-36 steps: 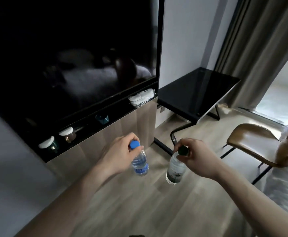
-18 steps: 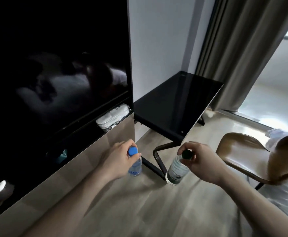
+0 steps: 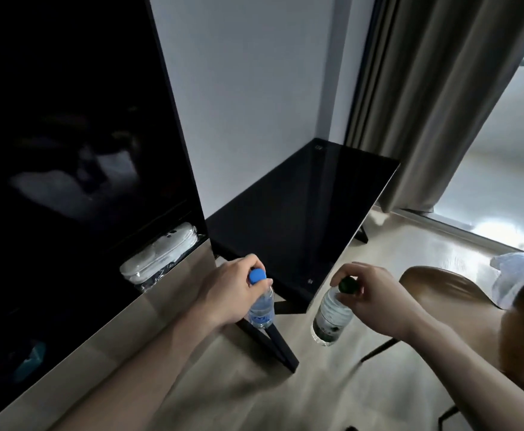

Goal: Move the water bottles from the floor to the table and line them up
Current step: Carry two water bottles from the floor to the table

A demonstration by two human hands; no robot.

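Observation:
My left hand [image 3: 231, 292] grips a small clear bottle with a blue cap [image 3: 262, 307] by its neck, held in the air just in front of the near edge of the black glossy table [image 3: 304, 213]. My right hand [image 3: 376, 295] pinches the dark green cap of a second clear bottle [image 3: 330, 314], which hangs tilted above the floor off the table's near right corner. Both bottles hang below the level of the tabletop's near edge in view.
A dark TV unit with a shelf holding a white wrapped packet [image 3: 161, 256] runs along the left. A brown chair [image 3: 441, 293] stands at the right. Grey curtains [image 3: 435, 98] hang behind the table. Wooden floor [image 3: 232, 387] lies below.
Both hands have carried their bottles forward, closer to the table, which now fills more of the view. The grips on both bottles are unchanged.

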